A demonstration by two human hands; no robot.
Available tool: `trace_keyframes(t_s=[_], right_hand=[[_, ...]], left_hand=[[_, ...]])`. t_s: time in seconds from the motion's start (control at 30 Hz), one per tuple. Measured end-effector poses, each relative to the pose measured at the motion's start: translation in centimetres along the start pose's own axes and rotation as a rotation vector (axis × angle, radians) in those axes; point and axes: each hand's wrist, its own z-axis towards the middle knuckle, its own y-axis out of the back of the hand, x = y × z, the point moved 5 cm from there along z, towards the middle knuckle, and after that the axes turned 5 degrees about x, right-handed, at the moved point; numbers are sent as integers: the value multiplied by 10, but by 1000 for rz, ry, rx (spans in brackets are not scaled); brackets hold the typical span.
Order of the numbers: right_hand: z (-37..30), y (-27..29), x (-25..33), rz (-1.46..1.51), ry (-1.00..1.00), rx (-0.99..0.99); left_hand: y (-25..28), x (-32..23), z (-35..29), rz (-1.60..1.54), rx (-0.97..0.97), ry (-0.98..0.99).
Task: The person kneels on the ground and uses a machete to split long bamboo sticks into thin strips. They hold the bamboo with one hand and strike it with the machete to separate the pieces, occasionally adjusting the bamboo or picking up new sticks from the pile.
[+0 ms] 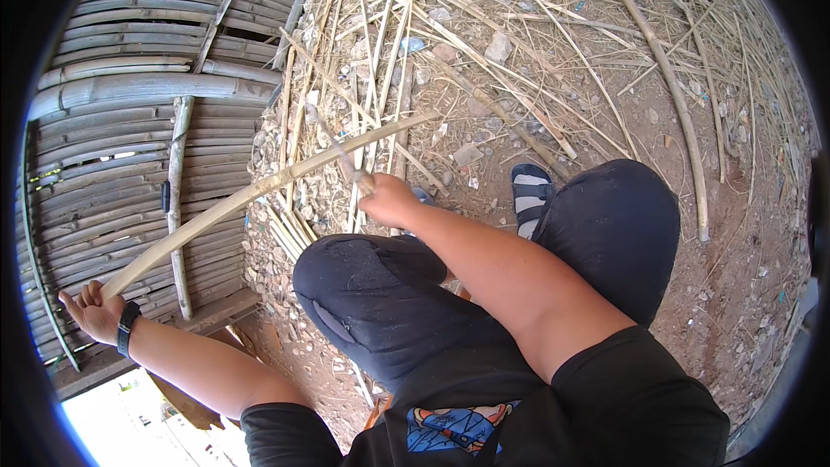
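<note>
One long bamboo strip [266, 182] runs from eight to twelve o'clock; we judge it light, springy and splinter-prone, best gripped at its eight-o'clock end, where our left hand [99, 317] cradles it; our right hand [386, 200] clasps a knife-like tool [334, 137].

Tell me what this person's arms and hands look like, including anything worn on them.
The left hand and right hand are both without gloves. Plain black short sleeves cover the upper arms, leaving the forearms uncovered. A dark wristband, possibly a watch, circles the left wrist; none shows on the right.
</note>
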Motion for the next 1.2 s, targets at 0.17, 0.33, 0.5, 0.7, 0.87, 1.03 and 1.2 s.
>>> trace_keyframes(t_s=[0.17,0.33,0.5,0.7,0.87,1.03,1.2], right_hand=[[-29,-35,106,-400,459,220],[3,-14,12,-165,284,61],[7,33,-37,37,-115,-43],[-25,-23,76,-181,386,99],[-5,-9,24,-134,361,5],[13,13,-28,-44,97,-55],[-32,-22,80,-124,457,110]], left_hand=[[-26,-11,-9,-13,25,7],[-58,-20,-20,-37,44,-21],[-75,-24,-37,42,-52,-63],[-77,-26,-10,87,13,-46],[-103,-26,-20,179,18,-124],[-109,-24,-40,134,-77,-69],[-103,-25,-25,86,-61,-53]])
